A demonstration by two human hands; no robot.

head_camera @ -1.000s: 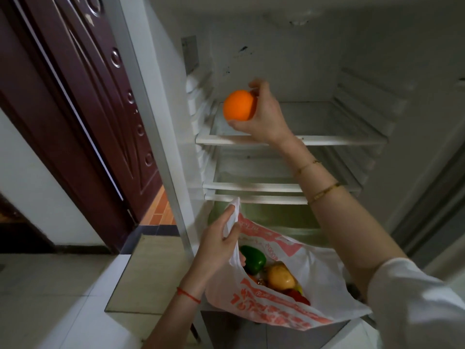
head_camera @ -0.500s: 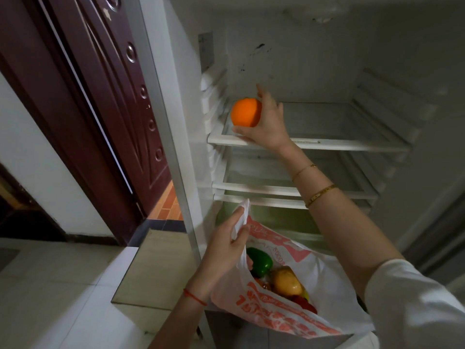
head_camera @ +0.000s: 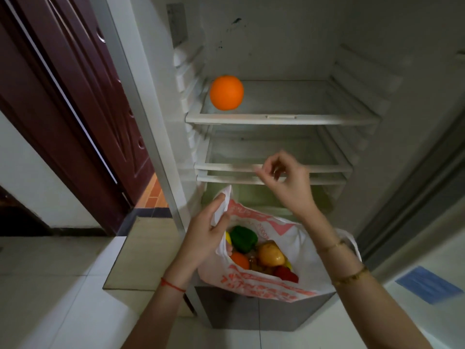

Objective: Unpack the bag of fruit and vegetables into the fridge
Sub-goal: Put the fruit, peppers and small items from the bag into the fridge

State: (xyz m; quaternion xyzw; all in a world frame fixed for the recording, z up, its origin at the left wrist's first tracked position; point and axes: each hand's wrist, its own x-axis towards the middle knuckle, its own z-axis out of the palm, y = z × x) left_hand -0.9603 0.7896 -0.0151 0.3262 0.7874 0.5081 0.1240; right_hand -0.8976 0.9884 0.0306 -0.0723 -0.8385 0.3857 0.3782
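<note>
The orange [head_camera: 227, 92] sits alone on the fridge's top shelf [head_camera: 281, 119], at its left end near the front rim. Below, at about 6 o'clock from it, the white and red plastic bag [head_camera: 264, 285] stands open in front of the fridge, showing a green pepper [head_camera: 243, 238], a yellow fruit [head_camera: 271, 254], a second orange piece [head_camera: 239, 260] and something red [head_camera: 285, 273]. The left hand [head_camera: 206, 233] pinches the bag's rim at 9 o'clock. The right hand [head_camera: 286, 182] hovers above the bag at 12 o'clock, fingers loosely curled, holding nothing. A dark red door [head_camera: 75, 96] stands at 9 o'clock of the fridge
</note>
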